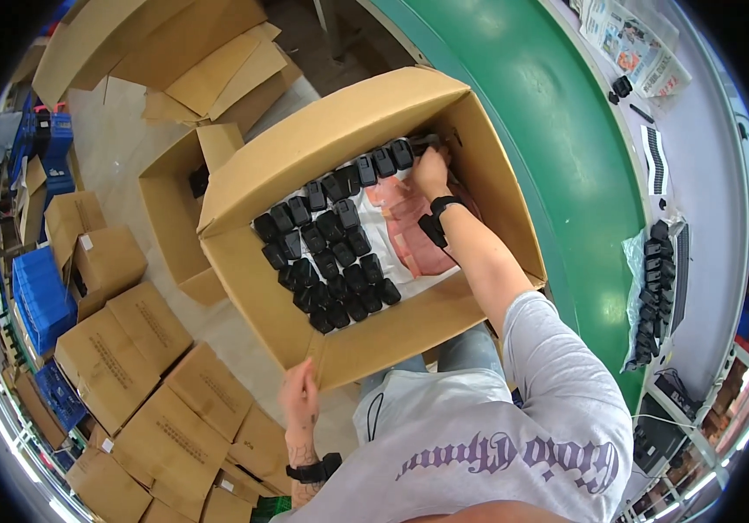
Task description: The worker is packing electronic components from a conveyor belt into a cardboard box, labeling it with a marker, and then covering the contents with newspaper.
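A large open cardboard box (252, 301) stands in front of me, tilted in the view. Several small black plastic pieces (329, 225) stand in rows on white sheeting (379, 231) inside it, mostly to the left and along the far side. My right hand (431, 172) reaches into the far right corner, its fingers closed around a dark piece at the end of the far row; the fingertips are partly hidden. Beneath my right forearm lies a pinkish translucent sheet (418, 240). Outside the near left corner, my left hand (300, 392) has curled fingers against the box's edge.
A green work surface (514, 87) curves along the box's right side. Beyond it, more black pieces (656, 288) lie on a plastic bag beside newspaper sheets (627, 44). Closed cartons (174, 444) are stacked at left, with a smaller open carton (165, 200) and blue bins (41, 296).
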A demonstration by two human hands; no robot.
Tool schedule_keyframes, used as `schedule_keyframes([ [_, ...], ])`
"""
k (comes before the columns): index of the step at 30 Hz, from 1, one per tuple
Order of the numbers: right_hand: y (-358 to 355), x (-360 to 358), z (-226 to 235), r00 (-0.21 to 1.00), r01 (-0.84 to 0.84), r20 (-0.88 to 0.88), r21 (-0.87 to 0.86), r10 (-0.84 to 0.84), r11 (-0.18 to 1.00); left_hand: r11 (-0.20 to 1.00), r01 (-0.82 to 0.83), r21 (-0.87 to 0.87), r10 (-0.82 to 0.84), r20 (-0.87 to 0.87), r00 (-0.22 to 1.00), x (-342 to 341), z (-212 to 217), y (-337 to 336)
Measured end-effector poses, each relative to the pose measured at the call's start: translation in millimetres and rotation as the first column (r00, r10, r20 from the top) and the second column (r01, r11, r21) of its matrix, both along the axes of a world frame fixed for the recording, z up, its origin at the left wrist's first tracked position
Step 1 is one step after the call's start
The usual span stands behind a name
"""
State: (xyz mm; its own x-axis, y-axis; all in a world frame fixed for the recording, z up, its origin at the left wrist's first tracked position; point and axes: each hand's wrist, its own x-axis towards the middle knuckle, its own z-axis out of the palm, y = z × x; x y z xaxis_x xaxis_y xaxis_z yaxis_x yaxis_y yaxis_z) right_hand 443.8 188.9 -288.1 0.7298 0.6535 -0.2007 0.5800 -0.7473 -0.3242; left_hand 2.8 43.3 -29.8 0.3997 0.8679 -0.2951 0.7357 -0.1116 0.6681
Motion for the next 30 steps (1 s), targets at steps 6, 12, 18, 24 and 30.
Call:
schedule_keyframes([
  [6,-16.5,23.1,-7.1,0.99,0.013,-0.14,0.244,0.022,0.97,0.894,-0.201,0.4,0.218,0.003,0.976,-21.2,-22.3,-0.6],
  [12,-21.0,9.9,15.2,0.988,-0.002,-0.143,0.32,0.05,0.947,0.862,-0.354,0.362,0.379,0.001,0.925,-1.3,-31.8,5.2],
  [18,-9.8,10.9,-10.5,0.985,0.143,0.015,0.505,-0.174,0.851,0.849,-0.366,0.381,0.385,0.03,0.923,6.5,-39.2,11.4],
  [24,-3.7,0.9,-21.5,0.963,0.266,-0.173,0.504,-0.206,0.822,0.846,-0.382,0.371,0.401,0.029,0.916,3.7,-44.1,7.9],
  [30,-20.0,2.9,-14.8,0.963,0.224,-0.24,0.466,-0.121,0.856,0.835,-0.371,0.406,0.403,0.007,0.915,1.0,-38.6,5.8],
])
